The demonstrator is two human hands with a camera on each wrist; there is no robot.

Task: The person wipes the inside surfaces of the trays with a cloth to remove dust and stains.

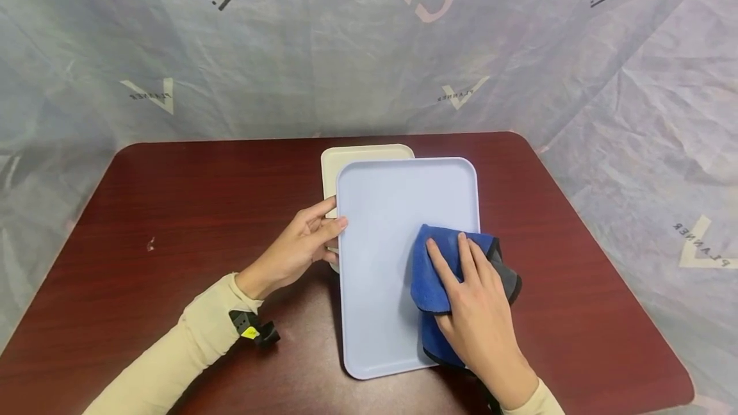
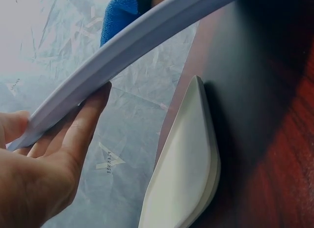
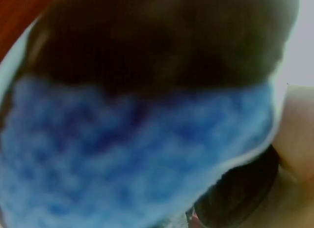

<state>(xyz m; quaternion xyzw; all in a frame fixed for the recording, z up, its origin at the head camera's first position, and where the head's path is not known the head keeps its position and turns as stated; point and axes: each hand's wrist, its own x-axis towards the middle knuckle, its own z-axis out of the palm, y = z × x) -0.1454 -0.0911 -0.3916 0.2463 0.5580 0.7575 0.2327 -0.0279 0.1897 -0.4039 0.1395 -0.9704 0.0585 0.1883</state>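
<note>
A pale blue rectangular tray [image 1: 380, 274] is held up off the table, tilted. My left hand [image 1: 296, 248] pinches its left rim, thumb on the face and fingers behind; the left wrist view shows the same hold. My right hand [image 1: 481, 312] holds a folded blue cloth [image 1: 426, 274] with dark trim and a grey underside against the tray's right half. Its fingers spread over the cloth, and the thumb goes under a fold. In the right wrist view the cloth [image 3: 122, 164] is close and blurred, hiding the fingertips.
Behind and partly under the blue tray, a cream tray [image 1: 369, 153] lies on the dark red table [image 1: 202, 210]; a doubled rim shows in the left wrist view. Grey printed sheeting [image 1: 311, 50] hangs behind the table. A black strap [image 1: 254, 328] is at my left wrist.
</note>
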